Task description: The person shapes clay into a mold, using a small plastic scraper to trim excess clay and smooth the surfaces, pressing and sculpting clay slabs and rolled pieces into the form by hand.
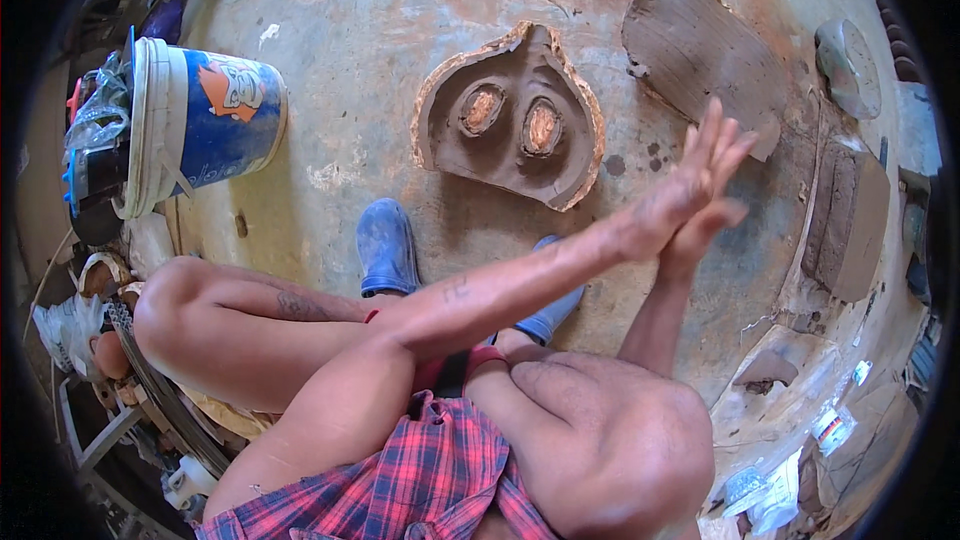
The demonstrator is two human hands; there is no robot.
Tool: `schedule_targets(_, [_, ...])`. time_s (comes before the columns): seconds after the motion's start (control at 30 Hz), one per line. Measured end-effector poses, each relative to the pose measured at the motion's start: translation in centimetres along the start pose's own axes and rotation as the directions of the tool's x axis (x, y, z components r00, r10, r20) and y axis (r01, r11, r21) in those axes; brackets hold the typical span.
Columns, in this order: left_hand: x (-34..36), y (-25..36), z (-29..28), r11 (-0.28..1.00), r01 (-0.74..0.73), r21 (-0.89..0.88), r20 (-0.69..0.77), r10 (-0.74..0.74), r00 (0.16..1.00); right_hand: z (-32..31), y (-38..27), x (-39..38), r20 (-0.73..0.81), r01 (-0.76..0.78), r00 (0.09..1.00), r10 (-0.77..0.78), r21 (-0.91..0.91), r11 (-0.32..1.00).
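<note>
My left hand [685, 185] reaches across to the right with its fingers stretched out. Against it, palm to palm, lies my right hand [700, 225], partly hidden and blurred by motion; its fingers look straight. Neither hand holds anything. Beyond them, on the floor, lies a broad thin slab of grey-brown clay [700, 45]. To the left of the slab rests a rough-edged mould [597, 120], pointed at its far end. Dark clay [485, 165] lines its inside, around two raised ovals with pale, crumbly tops.
A blue and white bucket [225, 120] stands at left with plastic-wrapped items at its rim. A clay block [845, 220] and a clear round lid-like disc [848, 68] are at right. Scraps and wrappers [780, 490] lie near right. My blue shoes [387, 245] are on the floor.
</note>
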State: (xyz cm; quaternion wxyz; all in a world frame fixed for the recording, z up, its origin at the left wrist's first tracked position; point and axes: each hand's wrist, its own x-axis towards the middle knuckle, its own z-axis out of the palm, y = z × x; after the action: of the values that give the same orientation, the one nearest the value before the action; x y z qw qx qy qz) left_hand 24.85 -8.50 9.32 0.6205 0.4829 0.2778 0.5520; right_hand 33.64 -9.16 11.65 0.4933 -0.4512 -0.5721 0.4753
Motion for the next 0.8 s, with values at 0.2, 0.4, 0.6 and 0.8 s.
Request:
schedule_targets(0.2, [0.1, 2.2, 1.1, 0.995, -0.038, -0.093, -0.014, 0.037, 0.999, 0.5, -0.9, -1.8, 0.140, 0.338, 0.937, -0.319, -0.144, 0.930])
schedule_targets(0.4, [-0.3, 2.3, 0.6, 0.935, 0.154, -0.320, -0.083, -0.190, 0.978, 1.0, 0.9, -0.4, 0.027, 0.117, 0.993, -0.114, -0.224, 0.968])
schedule_targets(0.6, [-1.5, 1.1, 1.4, 0.754, 0.187, -0.629, -0.063, -0.290, 0.955, -1.0, 2.6, 0.7, -0.205, 0.130, 0.962, -0.182, -0.241, 0.962])
schedule_targets(0.8, [-0.1, 2.2, -1.5, 0.682, 0.045, -0.730, -0.229, -0.306, 0.924, 1.1, 0.8, -3.2, -0.130, 0.178, 0.944, -0.303, -0.573, 0.800])
